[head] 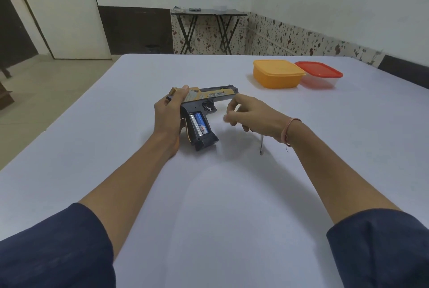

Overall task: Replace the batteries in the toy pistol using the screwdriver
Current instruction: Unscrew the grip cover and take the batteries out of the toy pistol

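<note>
The toy pistol [209, 96], black with a tan slide, lies on its side at the middle of the white table [209, 194], muzzle pointing right. Its grip is uncovered and two batteries [199, 124] sit inside, one silver and one blue. My left hand [170, 111] grips the rear of the slide and the back of the grip. My right hand [250, 114] hovers just right of the trigger guard with its fingers curled and blurred. The thin dark shaft of the screwdriver [261, 146] sticks out from under that hand's heel; its handle is hidden.
An orange lidded box [277, 74] and a clear box with a red lid [321, 75] stand at the far right of the table. A folding table [209, 12] stands against the back wall, and a white door [62, 9] is at the left.
</note>
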